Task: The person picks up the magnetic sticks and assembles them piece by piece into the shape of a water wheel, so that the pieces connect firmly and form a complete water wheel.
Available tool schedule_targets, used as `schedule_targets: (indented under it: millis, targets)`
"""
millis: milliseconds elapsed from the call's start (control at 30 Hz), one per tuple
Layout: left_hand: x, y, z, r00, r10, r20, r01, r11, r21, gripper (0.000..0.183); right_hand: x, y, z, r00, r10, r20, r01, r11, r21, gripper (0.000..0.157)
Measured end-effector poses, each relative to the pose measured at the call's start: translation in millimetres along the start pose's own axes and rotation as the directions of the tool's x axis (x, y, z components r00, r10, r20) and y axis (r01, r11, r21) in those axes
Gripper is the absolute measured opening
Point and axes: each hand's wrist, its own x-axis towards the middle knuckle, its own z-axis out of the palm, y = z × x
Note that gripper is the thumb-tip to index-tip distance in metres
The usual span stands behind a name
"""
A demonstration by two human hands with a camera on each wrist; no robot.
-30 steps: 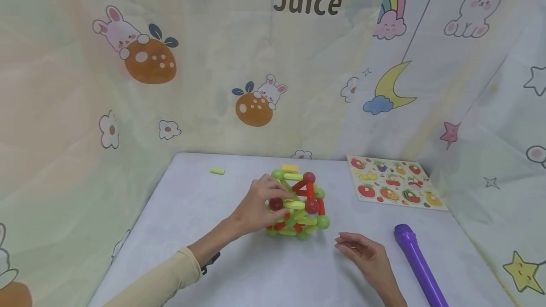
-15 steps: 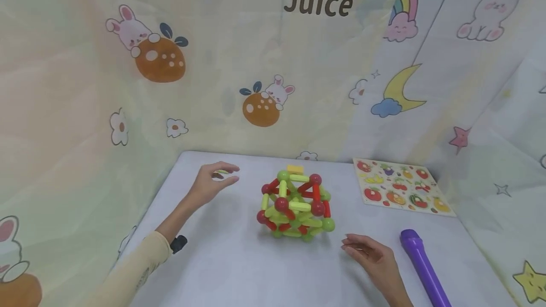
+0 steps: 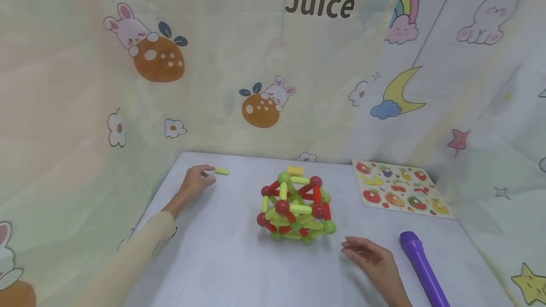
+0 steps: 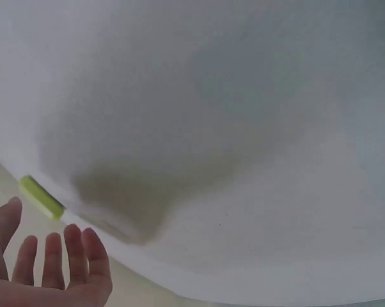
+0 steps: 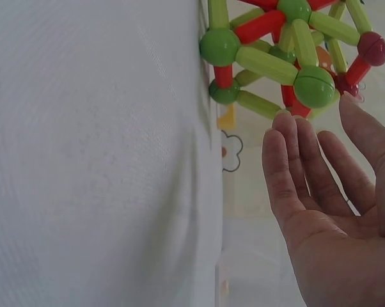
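My left hand [image 3: 196, 183] is at the table's far left, its fingertips close to a loose light-green rod [image 3: 222, 171]. In the left wrist view the rod [image 4: 41, 198] lies just beyond the parted, slightly bent fingers, which hold nothing; whether a fingertip touches it I cannot tell. A cage-like structure of magnetic rods and balls [image 3: 294, 208], in red and green, stands at the table's middle. My right hand [image 3: 373, 262] hovers to the right of the structure, holding nothing. The right wrist view shows relaxed fingers [image 5: 317, 173] near a green ball [image 5: 314, 87].
Behind the structure lies a small yellow block [image 3: 295, 171]. A fruit picture board [image 3: 396, 187] is at the back right. A purple microphone-shaped stick [image 3: 422, 264] lies right of my right hand. Printed curtains [image 3: 204, 108] hang around the white table [image 3: 222, 269].
My left hand has let go of the structure and moved left and back to beside the loose green rod. The right hand stays nearly in place.
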Motion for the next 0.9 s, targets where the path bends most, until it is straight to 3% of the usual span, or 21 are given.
schedule_targets:
  millis: [233, 400, 567, 700, 900]
  targets:
    - [20.2, -9.5, 10.2, 0.993, 0.076, 0.088, -0.092, 0.977, 0.195, 0.053, -4.4, 3.9, 0.6, 1.000, 0.002, 0.002, -0.002, 1.000, 0.021, 0.036]
    - [25.1, -10.8, 14.0, 0.990, 0.100, 0.103, -0.125, 0.951, 0.283, 0.042, -4.9, 5.9, -0.3, 1.000, 0.008, -0.014, -0.007, 1.000, 0.018, 0.035]
    - [25.0, -8.6, 20.4, 0.980, 0.163, 0.117, -0.191, 0.938, 0.291, 0.027, -5.3, 6.9, -3.7, 1.000, 0.009, -0.024, -0.009, 1.000, 0.019, 0.035]
    - [15.2, -1.3, 31.1, 0.964, 0.233, 0.127, -0.259, 0.933, 0.251, 0.021, -6.7, 9.2, -9.5, 0.999, -0.022, -0.023, 0.022, 1.000, 0.007, 0.035]
    - [-37.7, 14.4, 30.9, 0.956, 0.276, 0.099, -0.291, 0.935, 0.204, 0.018, -0.3, 6.8, -4.9, 0.998, -0.060, 0.036, 0.059, 0.998, 0.030, 0.036]
